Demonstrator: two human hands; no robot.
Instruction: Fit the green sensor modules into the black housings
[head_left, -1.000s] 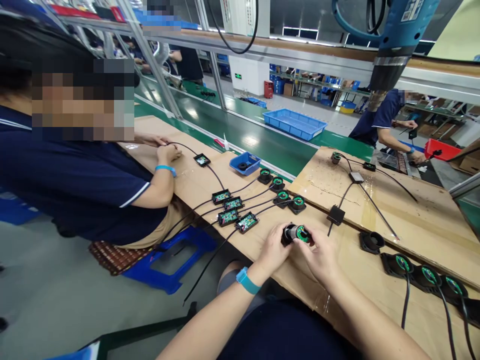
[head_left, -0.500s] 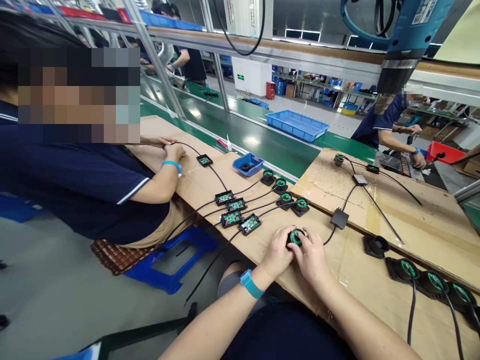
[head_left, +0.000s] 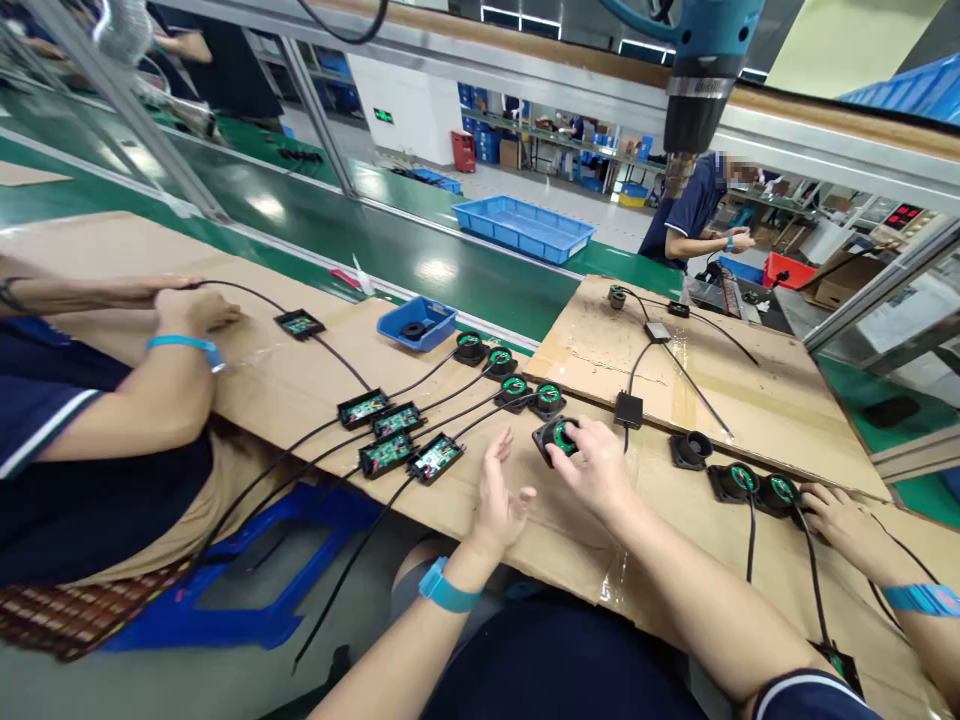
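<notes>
My right hand [head_left: 600, 468] grips a black square housing with a green ring-shaped board [head_left: 557, 437], fingers at its right side. My left hand [head_left: 499, 500] is apart from it to the left, fingers spread and holding nothing. Just beyond, black round housings with green boards [head_left: 549, 398] stand in a group, joined by cables to open black boxes with green circuit boards [head_left: 437, 458] on the cardboard. A closed black box [head_left: 628, 409] lies beyond my right hand. Further right is an empty-looking black housing [head_left: 690, 450].
A co-worker's hands [head_left: 191, 312] hold a cable at the left. Another person's hand [head_left: 844, 520] touches wired housings at the right. A small blue bin [head_left: 417, 323] sits near the conveyor with a large blue tray [head_left: 523, 228]. A power drill [head_left: 697, 100] hangs overhead.
My left hand has let go of the housing and opened. My right hand keeps hold of it, nearer the grouped housings. The view has turned right, and another person's hand has appeared at the right.
</notes>
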